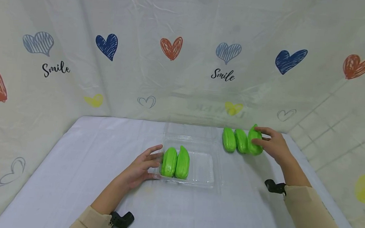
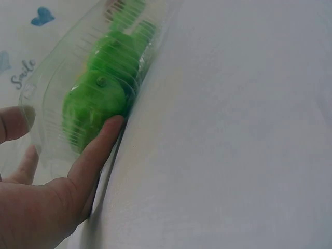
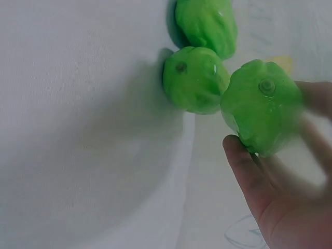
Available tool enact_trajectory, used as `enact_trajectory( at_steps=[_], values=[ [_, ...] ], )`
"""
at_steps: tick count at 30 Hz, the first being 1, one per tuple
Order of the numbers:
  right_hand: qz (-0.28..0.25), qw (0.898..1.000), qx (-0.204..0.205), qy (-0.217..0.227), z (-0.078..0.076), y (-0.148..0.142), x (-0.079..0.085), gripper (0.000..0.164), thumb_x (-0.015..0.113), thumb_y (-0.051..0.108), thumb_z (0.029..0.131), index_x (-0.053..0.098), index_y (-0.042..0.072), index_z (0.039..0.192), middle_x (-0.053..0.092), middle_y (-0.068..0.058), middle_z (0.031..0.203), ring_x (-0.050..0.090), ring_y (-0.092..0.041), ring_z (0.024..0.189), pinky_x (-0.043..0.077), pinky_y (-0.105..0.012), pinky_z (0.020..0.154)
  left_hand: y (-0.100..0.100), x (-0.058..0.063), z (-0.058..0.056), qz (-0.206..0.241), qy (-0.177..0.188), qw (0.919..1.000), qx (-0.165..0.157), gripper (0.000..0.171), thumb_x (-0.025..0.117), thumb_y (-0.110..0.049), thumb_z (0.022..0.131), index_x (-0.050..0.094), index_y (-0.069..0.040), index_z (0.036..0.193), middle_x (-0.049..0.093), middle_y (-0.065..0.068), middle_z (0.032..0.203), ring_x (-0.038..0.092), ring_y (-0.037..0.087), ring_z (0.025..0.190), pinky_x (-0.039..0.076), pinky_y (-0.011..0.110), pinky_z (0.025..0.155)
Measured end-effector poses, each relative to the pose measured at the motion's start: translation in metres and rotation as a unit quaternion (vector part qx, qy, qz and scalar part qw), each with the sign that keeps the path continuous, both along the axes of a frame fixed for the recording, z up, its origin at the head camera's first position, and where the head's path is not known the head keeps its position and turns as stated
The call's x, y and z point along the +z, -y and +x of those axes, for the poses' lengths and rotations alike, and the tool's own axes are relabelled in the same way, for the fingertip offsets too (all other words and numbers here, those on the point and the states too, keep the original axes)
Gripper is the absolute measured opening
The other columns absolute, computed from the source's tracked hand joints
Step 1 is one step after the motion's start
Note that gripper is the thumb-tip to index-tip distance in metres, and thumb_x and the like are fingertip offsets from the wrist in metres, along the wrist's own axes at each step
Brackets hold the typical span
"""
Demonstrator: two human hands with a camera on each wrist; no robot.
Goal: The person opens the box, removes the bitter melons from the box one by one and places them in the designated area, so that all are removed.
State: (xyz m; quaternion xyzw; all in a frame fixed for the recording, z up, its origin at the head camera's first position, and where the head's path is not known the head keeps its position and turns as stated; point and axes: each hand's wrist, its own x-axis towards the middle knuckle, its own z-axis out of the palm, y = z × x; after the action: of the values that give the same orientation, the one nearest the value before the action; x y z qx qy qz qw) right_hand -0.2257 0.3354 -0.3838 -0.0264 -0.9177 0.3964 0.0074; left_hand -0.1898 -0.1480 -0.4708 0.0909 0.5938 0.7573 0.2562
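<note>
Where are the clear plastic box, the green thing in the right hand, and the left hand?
Clear plastic box (image 1: 202,165), head view: bare floor.
Held green thing (image 3: 260,107), right wrist view: stem end.
Left hand (image 1: 138,168), head view: mid-hand.

On the near left, the left hand (image 1: 140,168) spreads its fingers; farther off at right, the right hand (image 1: 272,143) pinches, forearm slanting inward.

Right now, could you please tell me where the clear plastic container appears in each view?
Head: the clear plastic container is just below and right of the centre, with the left hand at its left side.
Left wrist: it is at the upper left, with green vegetables showing through its wall.
Right wrist: it is not in the picture.
Shared landmark: the white cloth shows in all three.
</note>
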Motion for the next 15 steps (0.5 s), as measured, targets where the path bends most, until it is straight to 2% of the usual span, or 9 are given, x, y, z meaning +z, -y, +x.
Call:
enact_trajectory(
  at_steps=[7,15],
  values=[
    [0.000,1.000,-0.019,-0.002,-0.004,-0.004,-0.003,0.067,0.067,0.030,0.095,0.041,0.007,0.152,0.029,-0.023,0.159,0.037,-0.051,0.138,0.041,-0.063,0.103,0.000,-0.001,-0.001,-0.002,0.000,1.0000,0.000,0.072,0.053,-0.003,0.095,0.023,-0.020,0.158,0.018,0.016,0.162,0.021,0.040,0.148,0.055,0.045,0.087],
    [-0.005,1.000,-0.022,0.007,-0.011,-0.011,-0.009,0.066,0.064,0.027,0.096,0.039,0.007,0.152,0.027,-0.025,0.160,0.036,-0.051,0.138,0.041,-0.062,0.104,-0.001,0.001,0.000,-0.011,-0.003,0.9999,0.007,0.070,0.052,-0.002,0.095,0.025,-0.021,0.158,0.019,0.017,0.162,0.021,0.041,0.147,0.055,0.046,0.087]
  ],
)
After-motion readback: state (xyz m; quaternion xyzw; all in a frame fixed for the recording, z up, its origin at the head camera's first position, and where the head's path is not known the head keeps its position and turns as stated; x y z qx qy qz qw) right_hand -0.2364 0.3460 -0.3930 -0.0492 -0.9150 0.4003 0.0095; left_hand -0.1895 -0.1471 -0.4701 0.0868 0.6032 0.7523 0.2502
